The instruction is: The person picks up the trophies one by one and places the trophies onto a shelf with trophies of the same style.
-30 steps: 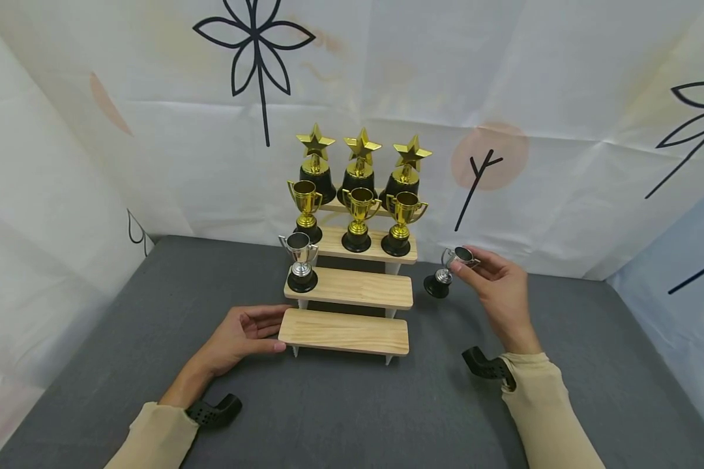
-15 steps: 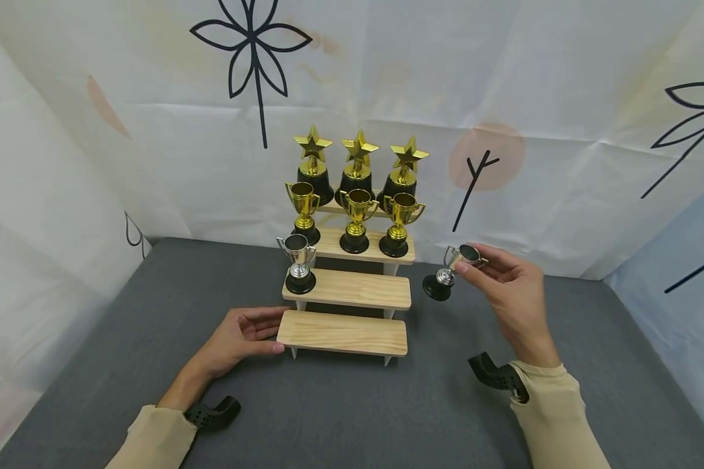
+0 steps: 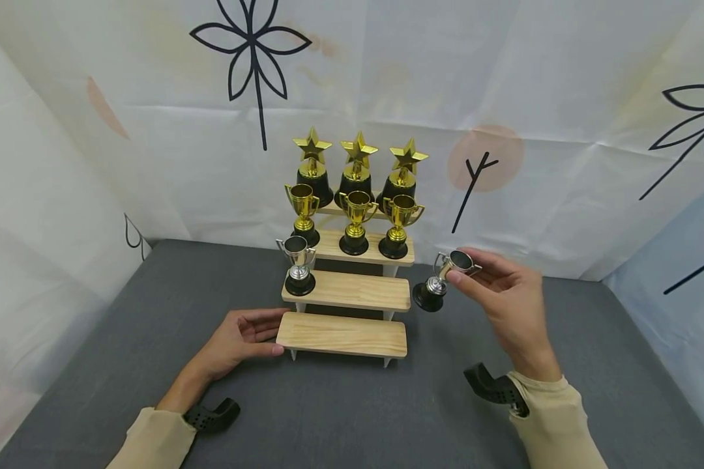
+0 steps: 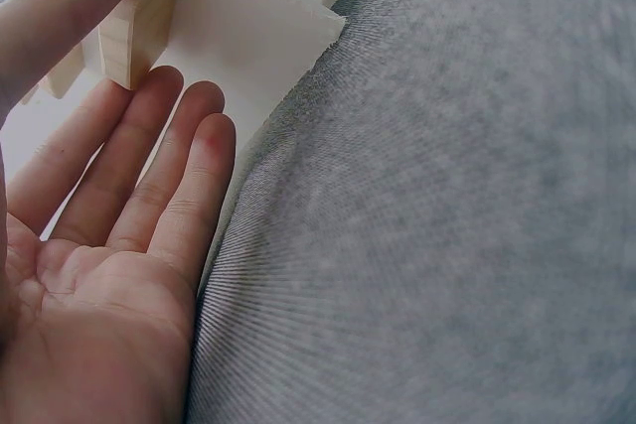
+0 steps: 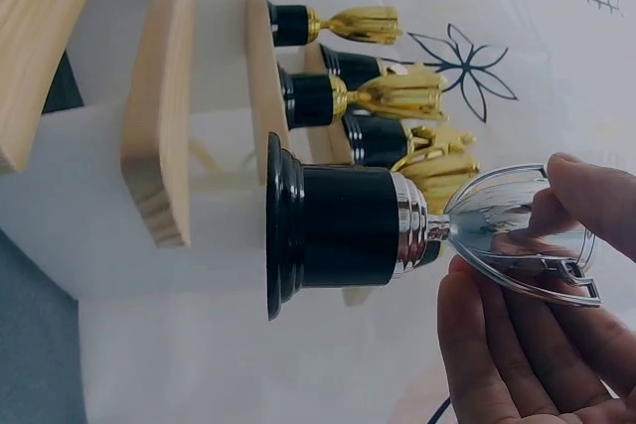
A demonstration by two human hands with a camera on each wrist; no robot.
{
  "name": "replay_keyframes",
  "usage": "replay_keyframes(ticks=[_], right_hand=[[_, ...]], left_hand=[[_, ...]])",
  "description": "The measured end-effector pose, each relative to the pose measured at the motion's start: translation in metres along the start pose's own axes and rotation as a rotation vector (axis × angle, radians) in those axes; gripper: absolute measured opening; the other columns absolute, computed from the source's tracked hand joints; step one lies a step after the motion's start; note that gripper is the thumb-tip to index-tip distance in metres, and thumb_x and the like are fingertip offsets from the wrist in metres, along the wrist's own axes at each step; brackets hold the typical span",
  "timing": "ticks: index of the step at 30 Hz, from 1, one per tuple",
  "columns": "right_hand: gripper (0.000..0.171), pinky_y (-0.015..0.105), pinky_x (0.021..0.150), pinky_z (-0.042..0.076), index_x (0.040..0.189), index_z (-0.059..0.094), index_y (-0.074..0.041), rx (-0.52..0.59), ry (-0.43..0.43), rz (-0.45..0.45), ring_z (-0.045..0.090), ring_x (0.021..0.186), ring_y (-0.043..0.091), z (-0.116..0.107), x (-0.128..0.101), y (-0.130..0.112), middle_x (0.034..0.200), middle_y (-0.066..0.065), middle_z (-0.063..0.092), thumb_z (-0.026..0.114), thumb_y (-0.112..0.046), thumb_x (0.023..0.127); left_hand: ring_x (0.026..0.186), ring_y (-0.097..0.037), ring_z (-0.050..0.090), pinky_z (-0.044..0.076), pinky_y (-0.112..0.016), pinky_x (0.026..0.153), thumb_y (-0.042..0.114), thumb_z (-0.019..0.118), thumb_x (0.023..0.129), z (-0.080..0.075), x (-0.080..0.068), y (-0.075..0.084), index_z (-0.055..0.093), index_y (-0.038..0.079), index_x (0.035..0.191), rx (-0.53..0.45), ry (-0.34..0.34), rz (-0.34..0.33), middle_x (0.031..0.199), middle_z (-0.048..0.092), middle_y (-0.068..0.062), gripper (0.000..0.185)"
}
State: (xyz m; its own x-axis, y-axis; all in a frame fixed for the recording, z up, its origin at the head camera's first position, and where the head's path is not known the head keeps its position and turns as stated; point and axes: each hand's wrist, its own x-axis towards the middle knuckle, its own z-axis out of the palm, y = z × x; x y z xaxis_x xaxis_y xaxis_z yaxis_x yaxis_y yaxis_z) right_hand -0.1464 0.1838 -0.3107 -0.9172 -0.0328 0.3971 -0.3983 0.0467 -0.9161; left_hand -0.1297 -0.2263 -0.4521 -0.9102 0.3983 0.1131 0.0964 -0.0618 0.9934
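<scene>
My right hand [image 3: 507, 299] pinches the cup of a small silver trophy [image 3: 436, 286] between thumb and fingers, its black base tilted toward the stand. The trophy is held just right of the second-lowest shelf [image 3: 364, 290]; in the right wrist view the silver trophy [image 5: 348, 225] lies sideways across the picture, base toward the shelves. My left hand [image 3: 240, 342] rests against the left end of the lowest shelf [image 3: 343, 333]. In the left wrist view its fingers [image 4: 184, 196] are straight, with tips at the board's end and white support. Another silver trophy [image 3: 300, 267] stands on the second-lowest shelf's left end.
Several gold trophies fill the upper shelves: gold cups [image 3: 356, 221] on one, gold star trophies [image 3: 358, 169] on the top one behind. The stand is on a grey tabletop [image 3: 352, 417]. A patterned white cloth [image 3: 170, 163] hangs close behind it.
My right hand first draws slightly right with the silver trophy, then brings it lower and left, closer to the second-lowest shelf. The left hand keeps its place at the lowest shelf.
</scene>
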Motion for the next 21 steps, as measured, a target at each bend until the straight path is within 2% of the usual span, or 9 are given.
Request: replay_keyframes(ticks=[6,15,21], right_hand=[[0.038,0.023,0.076,0.063,0.118,0.068,0.013,0.009,-0.031,-0.029,0.072,0.084,0.016,0.006,-0.005,-0.008,0.104,0.011,0.073,0.076,0.017,0.081],[0.039,0.024,0.074,0.063,0.116,0.07,0.012,0.009,-0.07,-0.007,0.073,0.086,0.017,0.018,-0.014,-0.017,0.106,0.014,0.074,0.079,0.016,0.078],[0.038,0.023,0.075,0.063,0.114,0.071,0.011,-0.004,-0.11,-0.022,0.072,0.086,0.017,0.026,-0.019,-0.018,0.106,0.014,0.074,0.08,0.016,0.077]], left_hand=[[0.121,-0.018,0.063,0.054,-0.035,0.102,-0.007,0.08,0.081,0.0,0.0,-0.001,0.046,-0.018,0.141,-0.004,-0.007,0.006,0.142,0.049,-0.035,0.07],[0.122,-0.02,0.063,0.054,-0.036,0.102,-0.008,0.08,0.081,-0.001,0.0,-0.002,0.045,-0.018,0.141,-0.024,-0.015,0.01,0.143,0.049,-0.034,0.07],[0.122,-0.018,0.063,0.054,-0.034,0.103,-0.007,0.08,0.081,-0.001,0.0,-0.002,0.045,-0.017,0.142,-0.013,-0.006,0.003,0.143,0.048,-0.035,0.071]])
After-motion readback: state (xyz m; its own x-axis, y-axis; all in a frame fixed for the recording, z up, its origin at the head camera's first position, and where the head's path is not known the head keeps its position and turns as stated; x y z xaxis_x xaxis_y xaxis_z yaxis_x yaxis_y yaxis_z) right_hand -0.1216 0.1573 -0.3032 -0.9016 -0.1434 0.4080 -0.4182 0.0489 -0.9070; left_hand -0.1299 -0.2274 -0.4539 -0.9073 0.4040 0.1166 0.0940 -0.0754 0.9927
